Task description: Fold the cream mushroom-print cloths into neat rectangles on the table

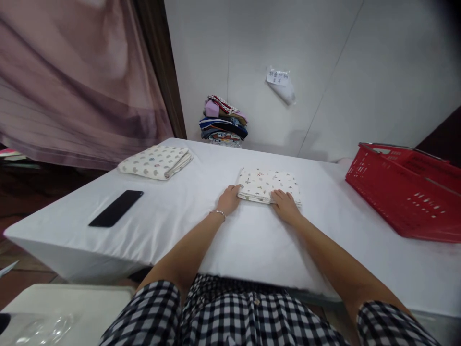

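A folded white cloth with a small printed pattern lies flat on the white-covered table, in front of my body. My left hand, with a bracelet at the wrist, touches the cloth's near left corner with its fingertips. On the near edge, toward the right corner, rests my right hand, fingers stretched over the top layer. Neither hand grips the cloth. Another folded cloth with a grey and coloured print lies at the table's far left.
A black phone lies on the left of the table. A red plastic basket stands at the right. Beyond the far edge, folded clothes are stacked by the wall. A white stool-like surface is at lower left.
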Tool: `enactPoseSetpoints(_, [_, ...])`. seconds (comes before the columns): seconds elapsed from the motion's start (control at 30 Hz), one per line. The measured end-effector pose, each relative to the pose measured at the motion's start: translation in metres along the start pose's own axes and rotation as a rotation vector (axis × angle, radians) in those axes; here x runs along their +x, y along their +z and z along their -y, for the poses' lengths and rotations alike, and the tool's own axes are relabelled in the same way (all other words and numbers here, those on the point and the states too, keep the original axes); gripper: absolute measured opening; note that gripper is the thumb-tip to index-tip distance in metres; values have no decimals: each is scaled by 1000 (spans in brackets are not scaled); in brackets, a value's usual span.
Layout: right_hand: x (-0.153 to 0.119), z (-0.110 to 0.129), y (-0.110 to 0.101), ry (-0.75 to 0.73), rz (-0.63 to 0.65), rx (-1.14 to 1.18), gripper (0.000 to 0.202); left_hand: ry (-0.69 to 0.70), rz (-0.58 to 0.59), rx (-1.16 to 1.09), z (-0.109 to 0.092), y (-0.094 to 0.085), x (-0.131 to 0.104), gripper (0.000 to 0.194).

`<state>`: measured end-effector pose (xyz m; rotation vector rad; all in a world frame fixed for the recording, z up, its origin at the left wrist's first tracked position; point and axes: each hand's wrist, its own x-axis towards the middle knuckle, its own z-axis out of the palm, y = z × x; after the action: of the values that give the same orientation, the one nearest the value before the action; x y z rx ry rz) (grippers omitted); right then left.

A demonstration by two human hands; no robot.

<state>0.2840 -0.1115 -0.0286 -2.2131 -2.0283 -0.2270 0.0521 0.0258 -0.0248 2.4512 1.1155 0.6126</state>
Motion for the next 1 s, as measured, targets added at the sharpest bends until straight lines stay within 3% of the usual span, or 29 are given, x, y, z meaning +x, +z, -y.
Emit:
enactPoseSetpoints(0.17, [-24,-44,6,33,-38,-9,48,131,31,189,5,-2,4,47])
enactPoseSetpoints(0.33, [-39,-66,12,54,-65,1,47,197,30,196,14,-2,8,43])
enactPoseSetpoints(0.53, [-39,-73,14,11,-48,64,46,200,122,159,20,-10,12,41])
enactPoseSetpoints(0.73, [-36,-72,10,8,-38,71,45,214,52,244,19,-14,14,41])
enactPoseSetpoints(1.0, [-38,-68,13,18,-40,106,45,209,69,292,21,-4,11,42])
